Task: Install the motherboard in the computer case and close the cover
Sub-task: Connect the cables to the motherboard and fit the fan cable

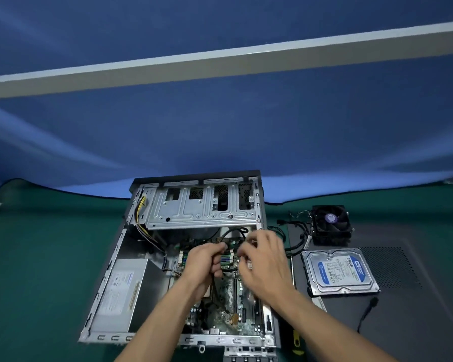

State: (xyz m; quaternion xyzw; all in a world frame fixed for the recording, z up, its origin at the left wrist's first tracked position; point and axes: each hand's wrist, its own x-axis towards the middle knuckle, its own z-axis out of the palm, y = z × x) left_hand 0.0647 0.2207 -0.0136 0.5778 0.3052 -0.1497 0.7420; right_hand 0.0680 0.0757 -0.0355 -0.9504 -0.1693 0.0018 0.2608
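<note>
- Green bench (42, 257), blue backdrop behind it.
- Case (115, 259) lies open on the bench, lid off; drive cage at its far end, grey PSU (120, 291) along its left wall.
- Motherboard (230, 307) sits inside the case, right of the PSU; green PCB, slots and sockets showing, dusty-looking, partly hidden by arms.
- Left hand (203, 259) over the board's far half, fingers curled on a black cable (233, 232).
- Right hand (262, 254) just beside it, fingers bent toward the same cable or a connector; cannot tell if they actually pinch it.
- Cover (403, 296) flat on the bench right of the case, hard drive (340, 270) and fan (330, 223) resting on it.
- Risk: plug forced in crooked could bend pins; loose cable left across the board could get trapped under the cover.
- Risk: the cover can't go on until the drive and fan come off it.
</note>
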